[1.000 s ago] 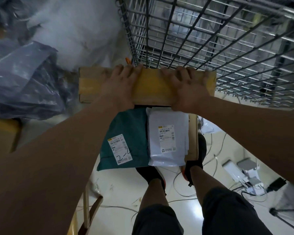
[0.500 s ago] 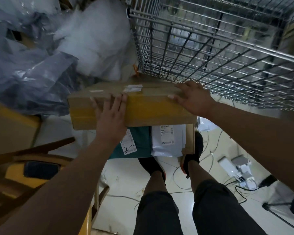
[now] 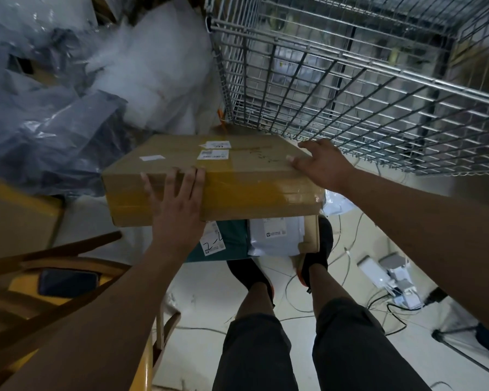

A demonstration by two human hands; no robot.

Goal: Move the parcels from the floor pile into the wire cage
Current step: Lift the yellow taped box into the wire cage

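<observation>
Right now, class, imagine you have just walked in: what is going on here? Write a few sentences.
A person is handling a taped cardboard box with both bare hands. The left hand presses flat against its near side, and the right hand clasps its right edge, thumb on top. The box is just outside the wire cage, not in it. Below it show a green mailer and a white mailer. Bagged parcels are heaped on the left.
</observation>
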